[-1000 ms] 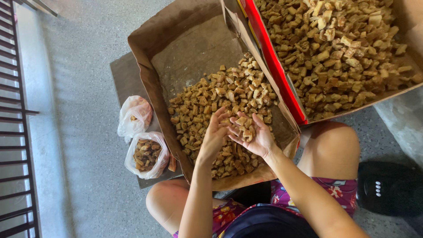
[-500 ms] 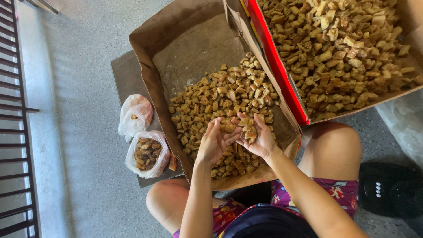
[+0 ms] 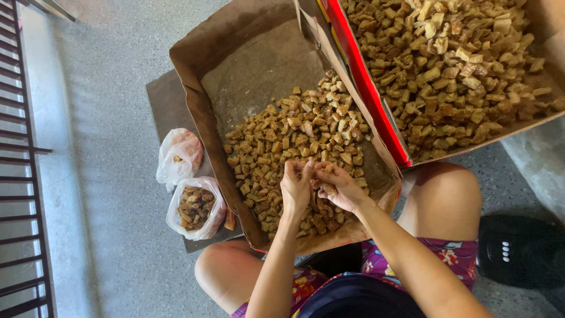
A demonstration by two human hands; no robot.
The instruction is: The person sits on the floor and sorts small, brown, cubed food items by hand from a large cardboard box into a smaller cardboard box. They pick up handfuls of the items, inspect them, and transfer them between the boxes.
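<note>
Both hands meet over the near end of an open cardboard box [image 3: 200, 100] that sits on the floor between the person's knees. The left hand [image 3: 296, 189] is palm-down with its fingers [image 3: 306, 172] pressed together and curled, their tips touching a small brown chunk [image 3: 327, 188] that the right hand [image 3: 340, 187] cradles; the right fingers [image 3: 325, 169] are bent around that chunk, pinching it against the thumb. Beneath the hands lies a heap of brown chunks [image 3: 294, 138], covering the near half of the box floor. A second, fuller box with a red edge [image 3: 368, 88] leans just beside it to the right. Left of the box, two thin plastic bags rest on a flat cardboard sheet [image 3: 165, 100]: the nearer bag [image 3: 197, 207] holds darker pieces, and the farther bag [image 3: 179, 154] is nearly flat.
</note>
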